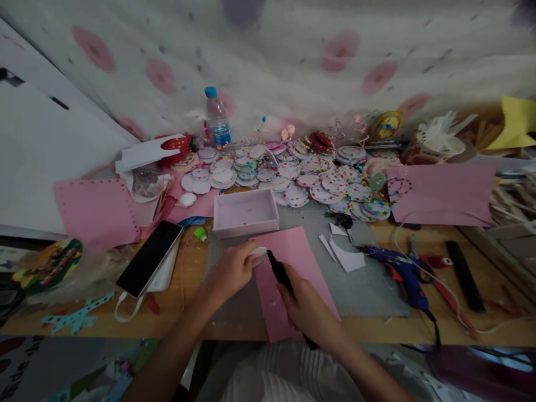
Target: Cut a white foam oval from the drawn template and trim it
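Between the thumb and fingers of my left hand (235, 267) is a small white disc (259, 252), held tilted above a pink sheet (288, 240). My right hand (307, 304) is wrapped round a long black pen-like tool (280, 272). Its narrow dark tip reaches the disc's right edge; I cannot tell whether they touch. The tool's rear end shows below my right palm. The pink sheet lies under both hands on a grey mat (368, 296). Just behind my left hand stands an open white box (245, 215).
Many white discs trimmed with coloured dots (310, 173) are heaped behind the box. To the right lie white paper scraps (347, 257), a blue glue gun (402, 273) and its cord. At left are a phone (149, 258) and a white charger. A water bottle (218, 120) stands at the back.
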Available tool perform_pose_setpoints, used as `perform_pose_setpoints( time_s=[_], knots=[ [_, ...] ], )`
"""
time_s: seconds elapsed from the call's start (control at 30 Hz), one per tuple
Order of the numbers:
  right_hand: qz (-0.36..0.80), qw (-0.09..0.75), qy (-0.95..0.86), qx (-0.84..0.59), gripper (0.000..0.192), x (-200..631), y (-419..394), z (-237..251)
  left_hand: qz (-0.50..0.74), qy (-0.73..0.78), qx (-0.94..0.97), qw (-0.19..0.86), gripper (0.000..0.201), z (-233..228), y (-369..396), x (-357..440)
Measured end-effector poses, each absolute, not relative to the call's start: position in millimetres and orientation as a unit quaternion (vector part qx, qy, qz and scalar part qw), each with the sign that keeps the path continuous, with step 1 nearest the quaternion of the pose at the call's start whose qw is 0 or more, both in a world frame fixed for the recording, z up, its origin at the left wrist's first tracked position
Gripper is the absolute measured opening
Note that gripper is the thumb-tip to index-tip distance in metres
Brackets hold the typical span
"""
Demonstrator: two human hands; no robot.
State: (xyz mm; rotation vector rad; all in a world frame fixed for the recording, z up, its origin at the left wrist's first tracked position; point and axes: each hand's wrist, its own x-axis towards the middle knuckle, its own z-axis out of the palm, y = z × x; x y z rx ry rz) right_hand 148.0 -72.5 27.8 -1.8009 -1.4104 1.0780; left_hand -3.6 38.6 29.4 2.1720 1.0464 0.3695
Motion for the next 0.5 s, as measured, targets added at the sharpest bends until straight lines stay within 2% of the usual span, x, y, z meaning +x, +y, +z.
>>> perform_pose_setpoints(
  time_s=[0.37, 0.5],
  knots=[
    [0.385, 0.271, -0.554, -0.687, 0.035, 146.7, -71.6, 23.7, 0.139, 0.400, 0.841, 0.337, 0.032, 29.3, 38.9, -2.7],
    [0.411, 0.263, -0.537, -0.688, 0.033, 144.2, -69.6, 25.1, 0.138, 0.403, 0.837, 0.343, 0.034, 29.4, 38.8, -2.1]
  ],
)
